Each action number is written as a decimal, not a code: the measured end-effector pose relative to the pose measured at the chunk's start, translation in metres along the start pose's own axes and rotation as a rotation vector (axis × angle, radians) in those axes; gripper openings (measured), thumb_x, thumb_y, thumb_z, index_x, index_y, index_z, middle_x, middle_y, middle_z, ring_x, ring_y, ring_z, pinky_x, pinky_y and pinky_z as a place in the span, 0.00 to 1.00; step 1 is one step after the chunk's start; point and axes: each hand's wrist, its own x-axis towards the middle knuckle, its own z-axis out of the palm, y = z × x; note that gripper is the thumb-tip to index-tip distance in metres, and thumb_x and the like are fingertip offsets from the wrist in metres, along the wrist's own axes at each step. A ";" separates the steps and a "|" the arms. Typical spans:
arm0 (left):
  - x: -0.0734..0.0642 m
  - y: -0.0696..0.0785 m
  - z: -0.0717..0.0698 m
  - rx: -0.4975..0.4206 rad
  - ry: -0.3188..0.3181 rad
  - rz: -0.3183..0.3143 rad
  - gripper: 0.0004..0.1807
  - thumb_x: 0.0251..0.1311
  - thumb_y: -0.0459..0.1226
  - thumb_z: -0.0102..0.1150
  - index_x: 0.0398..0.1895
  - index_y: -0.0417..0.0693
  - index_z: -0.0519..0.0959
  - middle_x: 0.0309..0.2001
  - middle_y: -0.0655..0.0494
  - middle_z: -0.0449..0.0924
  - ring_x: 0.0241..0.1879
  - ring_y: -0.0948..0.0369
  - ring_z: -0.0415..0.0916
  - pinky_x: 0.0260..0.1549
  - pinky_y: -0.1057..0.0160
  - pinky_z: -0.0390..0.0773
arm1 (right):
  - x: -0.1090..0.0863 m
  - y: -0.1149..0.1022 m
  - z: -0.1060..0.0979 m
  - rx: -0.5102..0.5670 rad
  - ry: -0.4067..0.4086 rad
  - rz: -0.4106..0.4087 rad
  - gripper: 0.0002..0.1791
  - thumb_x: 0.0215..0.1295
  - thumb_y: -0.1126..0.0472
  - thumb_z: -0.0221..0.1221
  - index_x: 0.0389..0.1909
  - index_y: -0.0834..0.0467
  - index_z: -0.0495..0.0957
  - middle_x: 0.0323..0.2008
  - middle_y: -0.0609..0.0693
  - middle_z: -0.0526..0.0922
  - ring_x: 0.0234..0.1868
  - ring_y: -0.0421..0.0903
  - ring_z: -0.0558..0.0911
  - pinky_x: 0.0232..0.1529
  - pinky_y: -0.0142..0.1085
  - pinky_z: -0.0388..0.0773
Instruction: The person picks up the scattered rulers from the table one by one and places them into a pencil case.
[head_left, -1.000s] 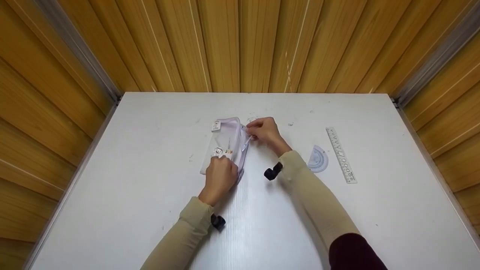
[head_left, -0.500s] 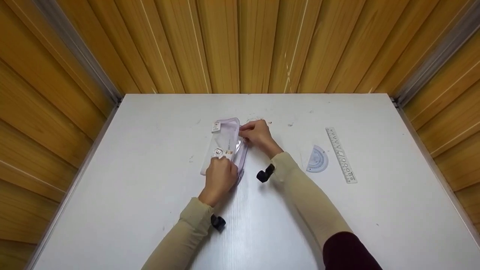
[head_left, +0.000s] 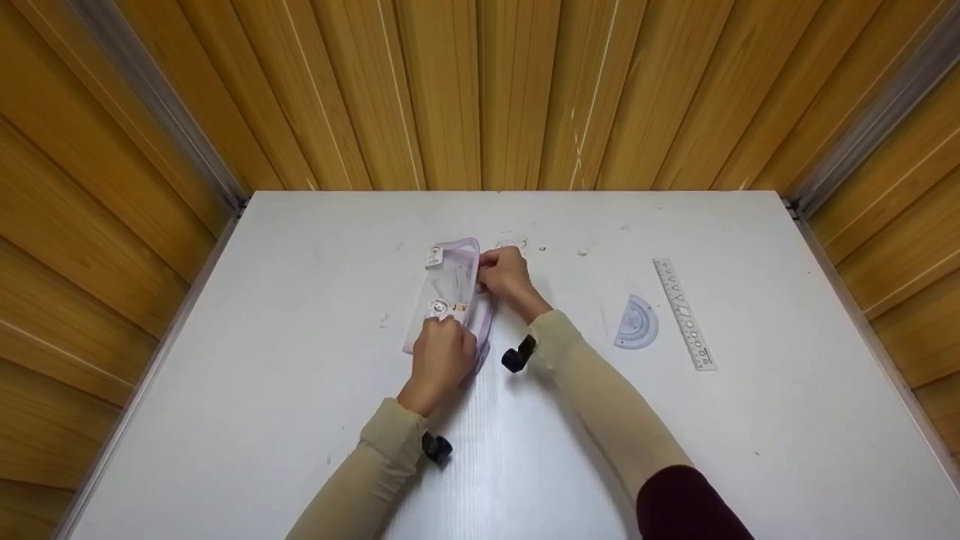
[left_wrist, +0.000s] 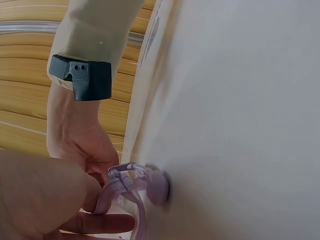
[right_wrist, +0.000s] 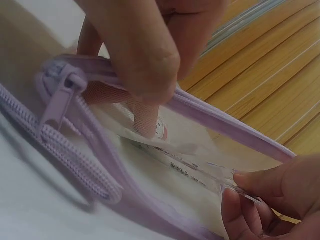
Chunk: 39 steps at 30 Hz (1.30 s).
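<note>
A clear pencil case (head_left: 452, 281) with lilac zip edging lies on the white table, its zip open along the right side. My left hand (head_left: 441, 356) grips the near part of the case; in the right wrist view its thumb presses on the zip edge and fingers show through the mesh. At the opening, my right hand (head_left: 506, 276) pinches a thin clear plastic piece (right_wrist: 244, 194) between thumb and fingers. Part of this piece lies inside the case, so its full shape is hidden. A lilac zip pull (right_wrist: 57, 107) hangs at the near end.
To the right on the table (head_left: 780, 315) lie a pale blue protractor (head_left: 637, 322) and a clear stencil ruler (head_left: 684, 313). Wood-patterned panels (head_left: 517, 97) rise behind the table and along both sides.
My right hand has moved left and slightly nearer, bringing the clear plastic piece from beside the case into its opening. The left hand has kept its grip in the same place.
</note>
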 end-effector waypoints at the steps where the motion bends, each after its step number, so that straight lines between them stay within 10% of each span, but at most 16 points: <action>1: 0.000 0.000 0.000 -0.003 -0.002 -0.002 0.13 0.56 0.31 0.59 0.15 0.42 0.74 0.22 0.42 0.77 0.25 0.44 0.77 0.25 0.44 0.78 | 0.000 0.000 0.002 -0.009 0.002 0.005 0.13 0.57 0.75 0.58 0.38 0.65 0.89 0.29 0.54 0.87 0.19 0.39 0.79 0.23 0.28 0.76; 39: 0.002 -0.004 -0.001 -0.067 -0.004 0.023 0.20 0.55 0.28 0.57 0.08 0.50 0.66 0.17 0.48 0.73 0.20 0.49 0.74 0.20 0.46 0.76 | -0.005 -0.002 0.024 -0.334 0.088 -0.105 0.08 0.61 0.66 0.61 0.23 0.59 0.82 0.30 0.55 0.84 0.33 0.52 0.78 0.32 0.40 0.72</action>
